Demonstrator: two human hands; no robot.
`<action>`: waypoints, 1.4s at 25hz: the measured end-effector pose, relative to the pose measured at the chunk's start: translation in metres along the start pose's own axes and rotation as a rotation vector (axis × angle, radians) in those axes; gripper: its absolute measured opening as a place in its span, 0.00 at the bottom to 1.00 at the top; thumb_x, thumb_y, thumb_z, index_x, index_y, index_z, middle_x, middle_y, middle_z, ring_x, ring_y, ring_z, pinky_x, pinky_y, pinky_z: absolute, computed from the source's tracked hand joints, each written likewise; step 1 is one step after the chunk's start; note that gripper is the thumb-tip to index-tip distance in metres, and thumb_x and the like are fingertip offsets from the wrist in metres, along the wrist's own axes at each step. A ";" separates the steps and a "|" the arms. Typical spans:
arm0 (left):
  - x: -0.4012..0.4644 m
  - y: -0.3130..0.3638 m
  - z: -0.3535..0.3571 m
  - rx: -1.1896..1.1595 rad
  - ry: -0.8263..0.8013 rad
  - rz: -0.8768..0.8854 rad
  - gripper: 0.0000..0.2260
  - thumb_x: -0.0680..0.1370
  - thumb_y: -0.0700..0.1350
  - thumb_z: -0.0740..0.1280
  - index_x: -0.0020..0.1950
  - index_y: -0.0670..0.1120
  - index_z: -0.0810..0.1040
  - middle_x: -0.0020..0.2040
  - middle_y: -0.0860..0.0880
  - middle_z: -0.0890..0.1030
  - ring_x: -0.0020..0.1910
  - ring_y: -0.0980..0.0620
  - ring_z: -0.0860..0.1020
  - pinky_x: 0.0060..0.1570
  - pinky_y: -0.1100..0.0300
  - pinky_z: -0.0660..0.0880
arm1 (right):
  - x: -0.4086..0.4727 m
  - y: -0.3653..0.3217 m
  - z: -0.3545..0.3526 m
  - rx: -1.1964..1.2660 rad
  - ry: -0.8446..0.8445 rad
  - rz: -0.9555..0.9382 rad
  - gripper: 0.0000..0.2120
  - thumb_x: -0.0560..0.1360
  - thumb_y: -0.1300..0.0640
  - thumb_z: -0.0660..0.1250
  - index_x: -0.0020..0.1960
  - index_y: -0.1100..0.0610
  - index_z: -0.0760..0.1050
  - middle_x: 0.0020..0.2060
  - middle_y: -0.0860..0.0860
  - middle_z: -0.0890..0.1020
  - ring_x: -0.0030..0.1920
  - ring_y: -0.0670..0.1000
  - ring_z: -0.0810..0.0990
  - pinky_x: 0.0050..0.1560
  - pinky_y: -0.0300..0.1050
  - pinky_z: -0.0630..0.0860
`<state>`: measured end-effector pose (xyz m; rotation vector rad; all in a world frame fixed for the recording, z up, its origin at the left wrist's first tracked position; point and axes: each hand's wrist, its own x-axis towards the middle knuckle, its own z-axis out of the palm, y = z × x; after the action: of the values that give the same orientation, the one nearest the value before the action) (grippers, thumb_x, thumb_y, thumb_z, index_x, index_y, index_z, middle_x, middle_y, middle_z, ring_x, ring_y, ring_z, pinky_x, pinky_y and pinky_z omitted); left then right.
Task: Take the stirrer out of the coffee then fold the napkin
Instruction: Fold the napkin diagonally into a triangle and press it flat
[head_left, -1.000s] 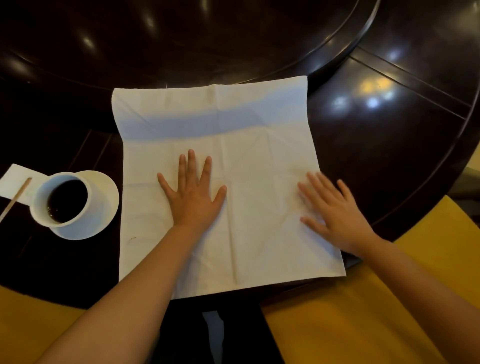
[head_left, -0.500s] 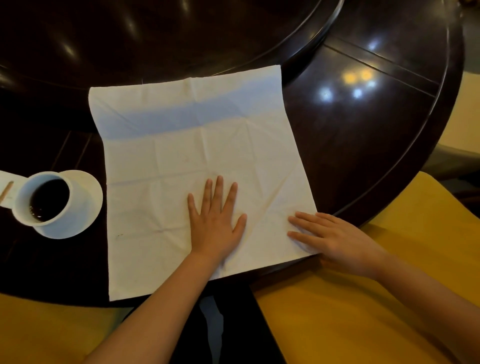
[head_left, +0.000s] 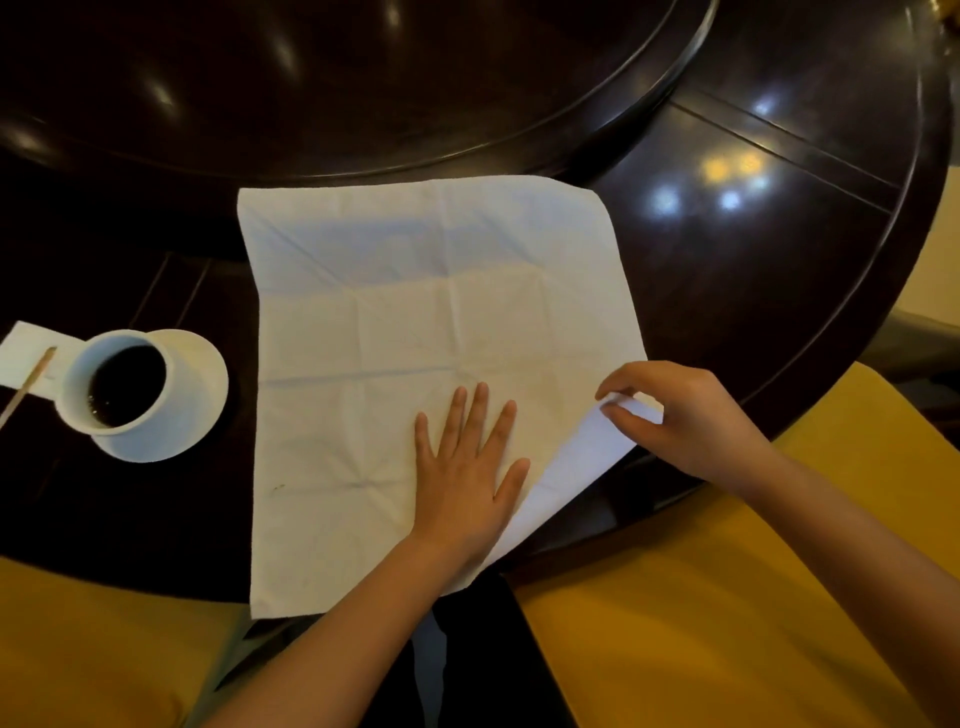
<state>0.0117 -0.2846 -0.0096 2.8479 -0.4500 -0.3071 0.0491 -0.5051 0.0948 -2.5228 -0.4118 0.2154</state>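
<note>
A large white napkin (head_left: 405, 322) lies spread on the dark round table (head_left: 753, 291), creased in a grid. My left hand (head_left: 467, 467) presses flat on its near middle, fingers spread. My right hand (head_left: 680, 415) pinches the napkin's near right corner between thumb and fingers and has lifted it, so the underside shows. At the left a white cup of black coffee (head_left: 117, 382) stands on a white saucer (head_left: 197, 395). The wooden stirrer (head_left: 28, 384) lies outside the cup, on a small white paper (head_left: 21, 353) at the left edge.
A raised dark turntable (head_left: 363, 88) fills the table's far centre, its rim just behind the napkin. Yellow cloth (head_left: 701, 623) covers the seats on both sides below the table's near edge.
My right hand went from lying flat on the napkin's right edge to pinching its near right corner and lifting it. My left hand slid right and nearer me. The view shifted.
</note>
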 end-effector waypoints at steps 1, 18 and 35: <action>0.000 -0.004 -0.003 -0.079 0.023 0.002 0.30 0.77 0.63 0.32 0.76 0.54 0.49 0.77 0.49 0.50 0.75 0.52 0.44 0.70 0.43 0.40 | 0.010 -0.005 -0.001 0.028 0.004 0.003 0.07 0.73 0.62 0.68 0.50 0.59 0.79 0.45 0.52 0.83 0.44 0.48 0.79 0.47 0.34 0.71; 0.002 -0.098 -0.076 0.016 0.321 -0.376 0.28 0.80 0.58 0.40 0.77 0.46 0.49 0.76 0.43 0.52 0.75 0.44 0.51 0.71 0.47 0.46 | 0.272 -0.135 0.053 0.015 0.035 -0.347 0.06 0.75 0.62 0.65 0.51 0.61 0.79 0.47 0.56 0.82 0.43 0.47 0.75 0.41 0.30 0.69; 0.024 -0.118 -0.035 0.084 0.152 -0.446 0.30 0.77 0.61 0.43 0.75 0.48 0.54 0.75 0.42 0.59 0.74 0.41 0.55 0.68 0.39 0.51 | 0.362 -0.147 0.116 -0.196 -0.025 -0.358 0.07 0.76 0.60 0.63 0.51 0.60 0.77 0.50 0.57 0.79 0.50 0.55 0.75 0.44 0.40 0.69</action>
<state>0.0752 -0.1763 -0.0125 3.0002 0.2121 -0.1473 0.3258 -0.2077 0.0580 -2.5800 -0.9224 0.0702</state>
